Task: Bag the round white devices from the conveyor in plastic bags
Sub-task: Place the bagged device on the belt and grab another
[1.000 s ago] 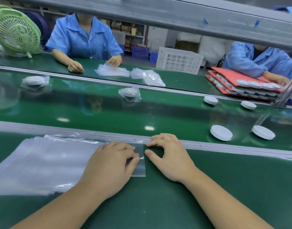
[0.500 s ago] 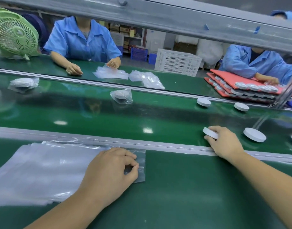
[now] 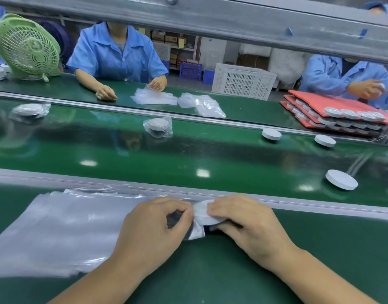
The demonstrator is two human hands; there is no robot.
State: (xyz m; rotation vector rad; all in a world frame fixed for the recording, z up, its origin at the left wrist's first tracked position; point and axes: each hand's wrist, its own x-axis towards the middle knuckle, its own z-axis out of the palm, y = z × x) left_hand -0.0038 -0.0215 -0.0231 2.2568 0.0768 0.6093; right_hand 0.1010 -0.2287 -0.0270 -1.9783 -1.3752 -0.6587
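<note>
Conveyor belt, glossy green, runs across mid-view. Green counter lies along its near edge. Stack of clear flat plastic bags sits on the counter, left of centre. Left hand is at the stack's right end, fingers curled, pinching the mouth of the top clear bag. Right hand is just beside it, fingers clamped on a round white disc-shaped device. Device's left edge meets the bag mouth; how far inside, cannot tell, blurred. On the belt: one bare white device near right, two more along the far edge. Two bagged devices lie further left, well apart.
</note>
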